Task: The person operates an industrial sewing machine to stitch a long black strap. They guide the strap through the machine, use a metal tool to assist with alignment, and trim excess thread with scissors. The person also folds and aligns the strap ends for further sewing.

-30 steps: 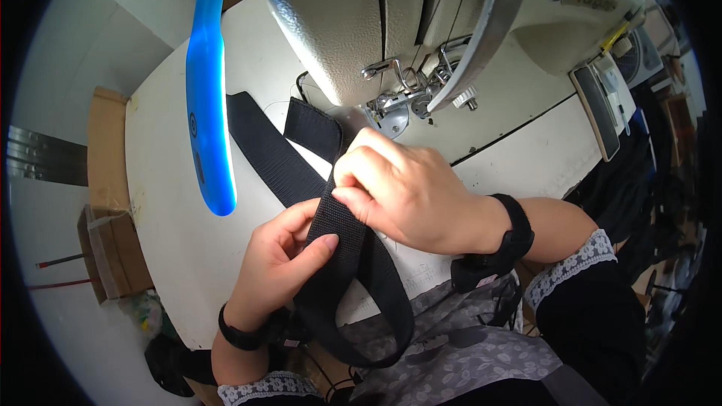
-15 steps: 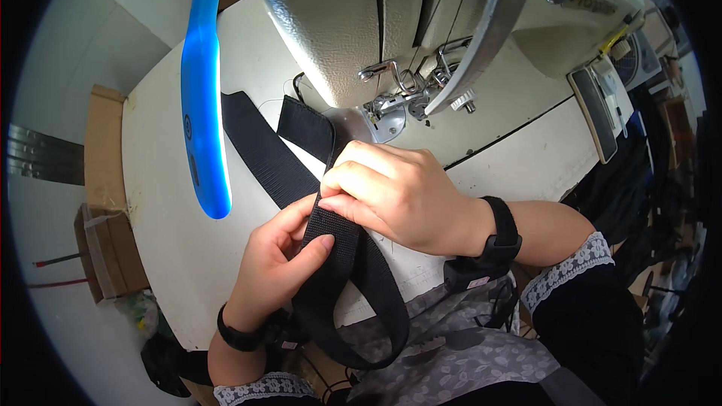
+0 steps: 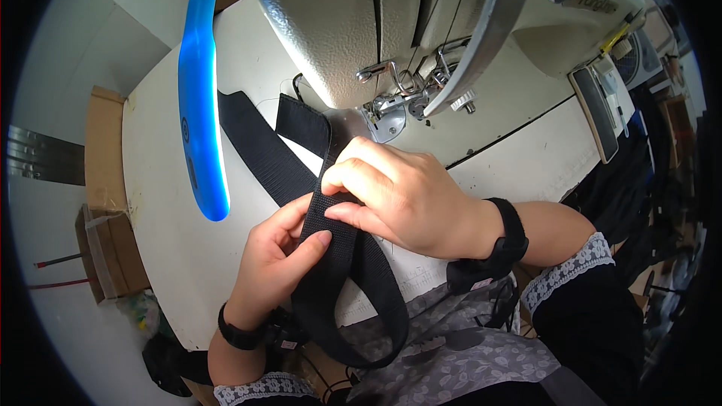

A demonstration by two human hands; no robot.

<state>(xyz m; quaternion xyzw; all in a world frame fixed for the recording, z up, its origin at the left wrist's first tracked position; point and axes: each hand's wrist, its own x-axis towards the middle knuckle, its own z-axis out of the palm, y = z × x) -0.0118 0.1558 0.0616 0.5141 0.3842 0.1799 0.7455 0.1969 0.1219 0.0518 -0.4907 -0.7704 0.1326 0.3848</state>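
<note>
A wide black webbing strap [image 3: 320, 293] hangs in a loop over the front edge of the white sewing table [image 3: 162, 256]. My left hand [image 3: 263, 259] pinches it, thumb on top and fingers beneath. My right hand [image 3: 410, 199] has its curled fingertips and thumb on the same strap, just above the left thumb. One folded end of the strap [image 3: 303, 122] lies beside the presser foot [image 3: 387, 122] of the sewing machine [image 3: 316, 22]. Another length runs back to the left under the lamp. The fingertips under the strap are hidden.
A blue lamp [image 3: 201, 113] on a white neck hangs over the table's left side. A phone-like dark slab [image 3: 594, 116] lies at the right edge. Cardboard boxes [image 3: 113, 248] stand left of the table. Loose thread runs near the machine.
My right thumb has slid slightly right and down along the strap, and the right wrist has shifted a little right. My left hand and the strap have moved only slightly.
</note>
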